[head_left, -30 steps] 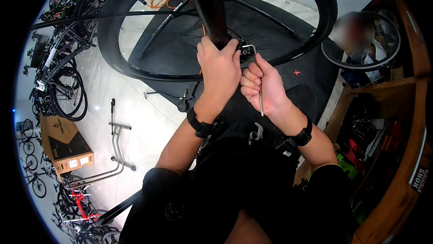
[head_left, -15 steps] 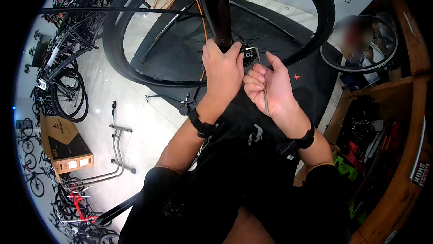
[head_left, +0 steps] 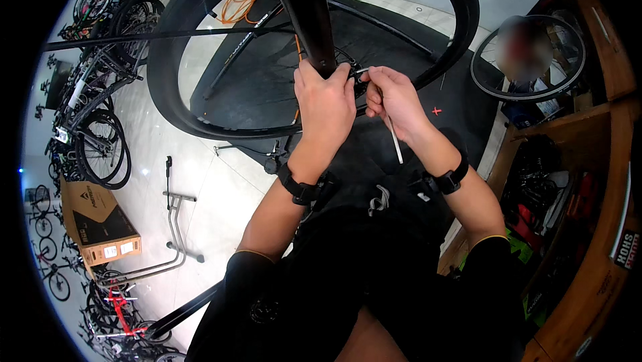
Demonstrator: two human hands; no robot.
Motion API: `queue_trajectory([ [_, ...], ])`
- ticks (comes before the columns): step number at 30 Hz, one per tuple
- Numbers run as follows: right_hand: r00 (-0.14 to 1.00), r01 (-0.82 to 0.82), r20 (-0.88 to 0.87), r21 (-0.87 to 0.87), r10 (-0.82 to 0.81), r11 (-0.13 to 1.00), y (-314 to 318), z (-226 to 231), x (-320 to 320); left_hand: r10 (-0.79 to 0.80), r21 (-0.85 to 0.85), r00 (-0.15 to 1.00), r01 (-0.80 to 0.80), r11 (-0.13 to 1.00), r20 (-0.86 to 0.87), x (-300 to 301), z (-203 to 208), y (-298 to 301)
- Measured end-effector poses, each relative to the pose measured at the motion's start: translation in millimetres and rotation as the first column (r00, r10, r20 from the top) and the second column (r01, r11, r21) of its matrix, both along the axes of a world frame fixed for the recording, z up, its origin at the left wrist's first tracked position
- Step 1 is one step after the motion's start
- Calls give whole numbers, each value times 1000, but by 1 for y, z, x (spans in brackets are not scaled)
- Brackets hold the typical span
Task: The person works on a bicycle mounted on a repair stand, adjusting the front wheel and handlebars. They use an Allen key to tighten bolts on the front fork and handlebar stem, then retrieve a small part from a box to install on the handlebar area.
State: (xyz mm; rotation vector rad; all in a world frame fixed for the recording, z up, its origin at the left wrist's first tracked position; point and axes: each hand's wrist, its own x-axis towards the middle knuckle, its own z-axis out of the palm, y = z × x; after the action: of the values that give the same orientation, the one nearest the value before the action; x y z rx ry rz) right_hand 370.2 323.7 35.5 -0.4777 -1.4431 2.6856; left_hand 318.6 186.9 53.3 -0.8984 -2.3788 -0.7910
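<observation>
My left hand (head_left: pixel 326 102) is wrapped round the lower end of a black bicycle frame tube (head_left: pixel 301 11), close to the wheel hub. In my right hand (head_left: pixel 394 98) is a silver L-shaped hex key (head_left: pixel 396 142); its long arm sticks out below my fingers toward my wrist. The key's short arm reaches left to the dark part at the hub, where its tip is hard to make out. Behind both hands stands a bicycle wheel (head_left: pixel 175 98) with a black tyre and a deep rim. My left fingertips are partly hidden behind the tube.
A black mat (head_left: pixel 461 121) lies under the wheel, with an orange cable (head_left: pixel 244 4) beyond. On the left are a cardboard box (head_left: pixel 100 221), a metal floor stand (head_left: pixel 177 228) and several bicycles (head_left: pixel 100 134). A wooden shelf (head_left: pixel 568 124) and another wheel (head_left: pixel 478 81) stand at right.
My right hand has turned over, from palm up to back up, and its fingers have shifted up toward the key's bend. My left hand stays on the tube. The view has shifted slightly.
</observation>
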Motion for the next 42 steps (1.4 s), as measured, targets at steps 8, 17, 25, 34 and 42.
queue_trajectory([
  [8, 993, 65, 38, 596, -109, 800, 10, 1, -10, 5, -4, 1000, -5, 1000, -10, 0, -1, 0],
  [17, 986, 137, -169, 807, 3, 575, 21, -9, -7, 12, -11, 1000, -12, 1000, 4, 1, 0, -1],
  [25, 992, -30, -54, 782, 116, 622, 30, -13, -14, 20, -11, 999, -20, 1000, -44, 0, -1, -1],
  [34, 965, 198, -257, 836, 45, 512, 21, -17, -15, 36, -4, 999, -36, 999, -5, 2, -3, -1],
  [42, 998, -8, -49, 388, 30, 922, 17, -40, -17, 27, 22, 1000, -26, 999, -8, 1, -3, 1],
])
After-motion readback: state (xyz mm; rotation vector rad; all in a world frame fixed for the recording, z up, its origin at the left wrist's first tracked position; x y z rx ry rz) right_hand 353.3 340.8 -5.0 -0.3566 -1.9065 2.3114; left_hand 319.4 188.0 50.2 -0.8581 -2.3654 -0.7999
